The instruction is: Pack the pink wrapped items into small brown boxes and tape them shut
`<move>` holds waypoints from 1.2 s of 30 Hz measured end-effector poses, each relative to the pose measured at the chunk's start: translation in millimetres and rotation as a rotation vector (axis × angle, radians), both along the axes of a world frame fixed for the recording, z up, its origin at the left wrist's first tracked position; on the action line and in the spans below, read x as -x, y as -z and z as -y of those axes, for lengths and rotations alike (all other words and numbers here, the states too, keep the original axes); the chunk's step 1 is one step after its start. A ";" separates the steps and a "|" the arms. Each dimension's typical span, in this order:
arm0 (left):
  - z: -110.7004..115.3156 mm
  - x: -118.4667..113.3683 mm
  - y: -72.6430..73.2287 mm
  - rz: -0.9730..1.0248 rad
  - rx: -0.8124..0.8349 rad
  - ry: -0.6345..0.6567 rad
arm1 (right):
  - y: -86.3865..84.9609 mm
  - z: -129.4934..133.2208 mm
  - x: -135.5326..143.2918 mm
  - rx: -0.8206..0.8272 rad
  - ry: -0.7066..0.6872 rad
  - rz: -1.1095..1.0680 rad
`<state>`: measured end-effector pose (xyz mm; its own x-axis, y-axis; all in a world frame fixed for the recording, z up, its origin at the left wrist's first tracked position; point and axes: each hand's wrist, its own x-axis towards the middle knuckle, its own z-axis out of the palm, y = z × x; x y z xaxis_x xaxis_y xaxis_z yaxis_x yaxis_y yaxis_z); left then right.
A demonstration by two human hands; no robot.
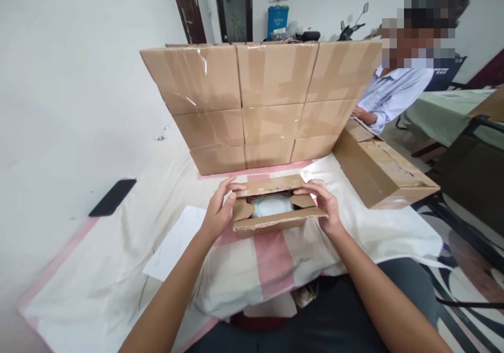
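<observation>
On cloth-draped worktop [118,269], beside stacked cartons [271,80]: bracing open box [275,227] between left grip [218,211] and right grip [326,206], curling fingers [311,187] over end corners, seemingly steadying raised flaps [271,185] around pale contents [271,206].

On the bench [94,290], stacked cartons [271,80] stand behind the nearest box [275,221]; paper [177,244] and a phone [113,198] lie to its left, another carton [374,172] to its right.
</observation>
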<state>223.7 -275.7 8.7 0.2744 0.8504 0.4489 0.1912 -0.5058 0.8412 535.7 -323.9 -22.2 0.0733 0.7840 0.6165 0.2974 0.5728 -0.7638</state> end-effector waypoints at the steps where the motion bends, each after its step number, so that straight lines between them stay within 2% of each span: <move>1: 2.2 1.6 -3.1 -0.018 0.008 0.006 | 0.2 0.4 0.7 -0.019 -0.001 -0.038; 6: 9.4 6.7 -26.6 -0.225 0.001 0.108 | -6.4 7.8 8.3 -0.124 0.148 -0.257; 9: 12.8 9.0 -36.6 -0.379 0.046 0.190 | -7.4 8.9 13.9 -0.178 0.174 -0.232; 11: 14.8 8.0 -38.7 -0.382 0.067 0.194 | -8.2 6.1 17.3 -0.159 0.228 -0.202; 13: 16.8 3.4 -38.5 -0.370 0.053 0.143 | -9.0 1.0 20.6 -0.075 0.312 -0.201; 15: 19.4 -4.5 -38.5 -0.420 0.027 0.044 | -9.0 -5.2 23.0 0.078 0.356 -0.207; 18: 25.6 -18.5 -40.1 -0.610 -0.018 -0.053 | -7.8 -14.1 19.6 0.303 0.284 -0.209; 20: 30.7 -25.5 -39.8 -0.712 -0.068 -0.065 | -8.3 -19.6 8.5 0.351 0.255 -0.223; 24: 38.6 -28.3 -26.5 -0.746 -0.129 -0.073 | -14.3 -31.3 -34.4 0.425 0.417 -0.274; 26: 39.9 -25.5 -13.7 -0.694 -0.167 -0.062 | -16.4 -37.1 -56.7 0.529 0.469 -0.277; 28: 39.5 -22.3 -0.2 -0.615 -0.240 -0.055 | -15.8 -42.3 -71.4 0.672 0.462 -0.269; 32: 38.4 -19.7 16.9 -0.515 -0.356 -0.067 | -10.6 -52.8 -74.7 0.951 0.408 -0.283; 36: 39.5 -21.9 18.2 -0.470 -0.406 -0.096 | -8.9 -63.7 -67.8 1.087 0.391 -0.296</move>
<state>245.6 -315.2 -9.5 0.4519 0.6682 0.5910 0.5545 -0.7294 0.4006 603.6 -260.2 -13.4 0.4512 0.7778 -0.4376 0.0387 -0.5069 -0.8612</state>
